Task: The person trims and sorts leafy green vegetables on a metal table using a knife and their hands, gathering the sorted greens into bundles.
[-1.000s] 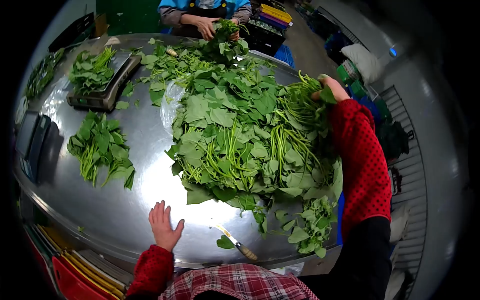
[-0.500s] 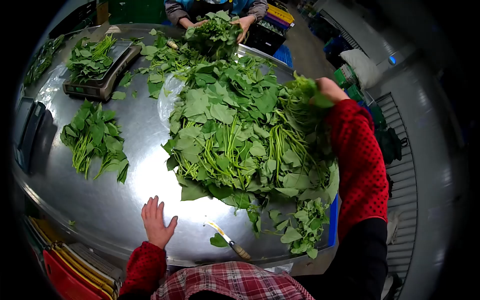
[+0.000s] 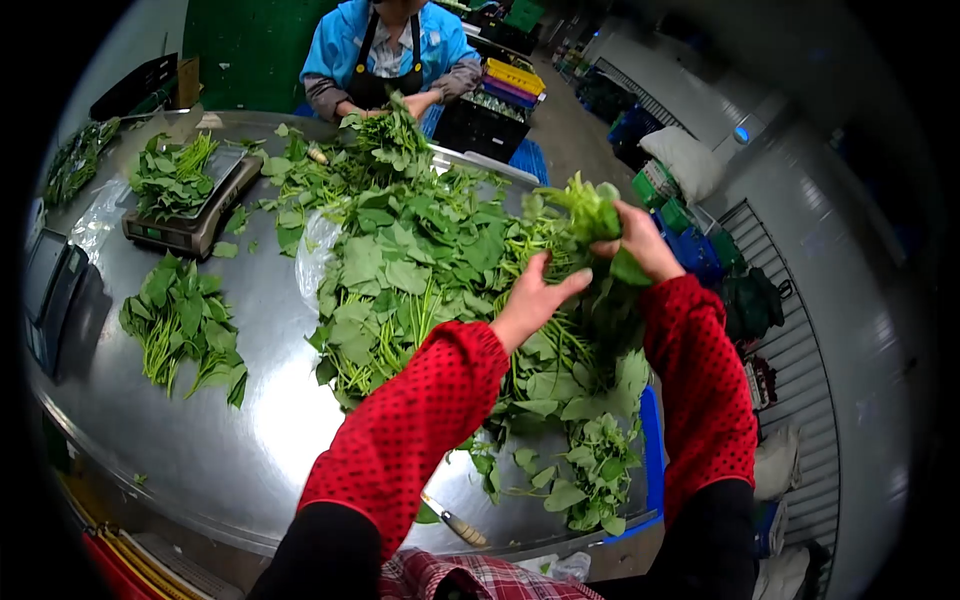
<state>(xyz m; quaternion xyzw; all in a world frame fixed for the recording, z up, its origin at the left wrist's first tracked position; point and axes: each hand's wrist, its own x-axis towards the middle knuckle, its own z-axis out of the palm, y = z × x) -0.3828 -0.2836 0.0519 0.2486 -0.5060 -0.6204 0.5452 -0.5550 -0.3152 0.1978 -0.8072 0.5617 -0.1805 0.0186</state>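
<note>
A large heap of leafy green stems covers the middle of the metal table. My right hand grips a bunch of leafy greens, held up at the heap's right side. Just to its left, my left hand reaches over the heap with thumb and fingers apart, nothing in its grasp. Whether its fingertips touch the leaves I cannot tell. Near the table's front edge lies a small knife with a wooden handle, its blade partly behind my left sleeve.
A bundle of greens lies on the metal table at left. More greens rest on a scale behind it. Across the table, a person in a blue jacket handles greens. Crates stand beyond, and a blue edge at right.
My left hand has left the bare tabletop and moved up and right, over the heap. My right hand has lifted the bunch slightly. The person opposite has drawn their hands back.
</note>
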